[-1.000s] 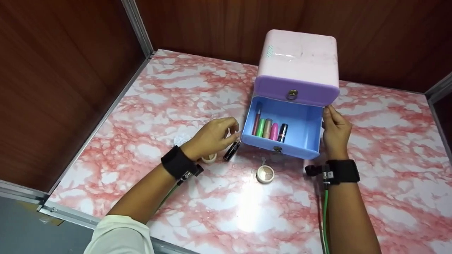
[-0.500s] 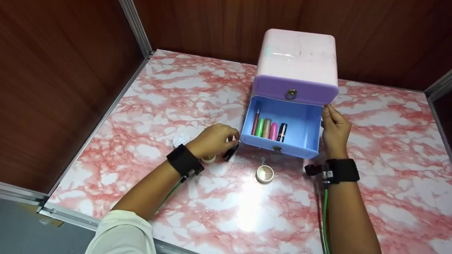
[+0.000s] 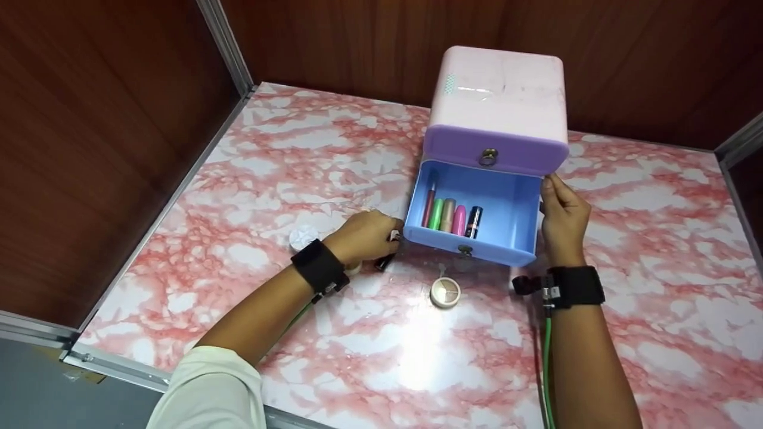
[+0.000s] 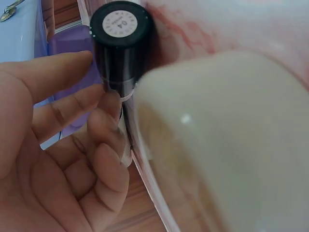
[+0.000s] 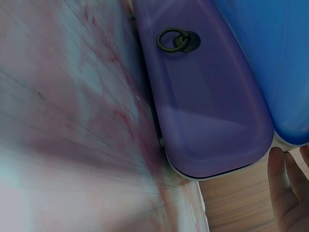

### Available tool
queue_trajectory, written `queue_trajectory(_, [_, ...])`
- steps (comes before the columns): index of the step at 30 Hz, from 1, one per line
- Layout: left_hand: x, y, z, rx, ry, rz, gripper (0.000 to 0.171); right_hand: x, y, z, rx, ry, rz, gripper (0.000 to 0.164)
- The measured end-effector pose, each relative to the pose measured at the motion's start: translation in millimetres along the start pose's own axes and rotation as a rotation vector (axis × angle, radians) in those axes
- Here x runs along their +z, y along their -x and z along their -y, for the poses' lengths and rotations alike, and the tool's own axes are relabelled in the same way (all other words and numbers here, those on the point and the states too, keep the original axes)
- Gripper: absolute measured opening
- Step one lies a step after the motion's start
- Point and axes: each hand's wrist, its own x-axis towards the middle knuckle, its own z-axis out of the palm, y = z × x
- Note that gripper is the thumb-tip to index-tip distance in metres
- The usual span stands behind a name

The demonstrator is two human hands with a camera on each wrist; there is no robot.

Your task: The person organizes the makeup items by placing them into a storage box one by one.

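Note:
My left hand (image 3: 366, 232) is low over the table, its thumb and fingertips pinching a black lipstick tube (image 4: 118, 53) with a round "04" label on its end. The tube (image 3: 384, 262) lies beside the front left corner of a pulled-out blue drawer (image 3: 506, 208). In that drawer several makeup sticks lie side by side: dark red, green, tan, pink (image 3: 458, 221) and black. My right hand (image 3: 563, 217) grips the right side of the pink drawer box (image 3: 501, 89), just under its purple top drawer (image 3: 459, 146); some of its fingertips are hidden behind the box.
A round cream pot (image 3: 445, 292) with a divided beige filling stands in front of the drawer. A similar pot (image 3: 353, 268) is partly under the left wrist, near a white flower-like disc (image 3: 303, 237). Brown panels (image 3: 357, 47) wall the back and sides.
My left hand has moved slightly right and down, closing its fingers over the upper end of the black lipstick tube. The right hand and the open drawer have stayed in place.

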Motion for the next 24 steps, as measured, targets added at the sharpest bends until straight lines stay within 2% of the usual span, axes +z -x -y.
queue_trajectory(5, [1.4,-0.2,-0.4,-0.024,-0.012,-0.015,0.007,0.2,0.7,1.2,0.019,-0.018,-0.003,0.034])
queue_trajectory(15, [1.7,0.7,-0.1,-0.047,0.028,0.006,0.006,-0.2,0.3,0.9,0.014,-0.04,0.014,0.034])
queue_trajectory(22, [-1.6,6.1,-0.9,-0.022,0.042,-0.014,0.021,-0.1,0.4,0.8,0.014,-0.025,0.014,0.034])
queue_trajectory(24, [-4.0,7.9,-0.3,-0.025,0.072,-0.024,0.025,-0.2,0.6,0.9,0.01,-0.008,0.011,0.033])
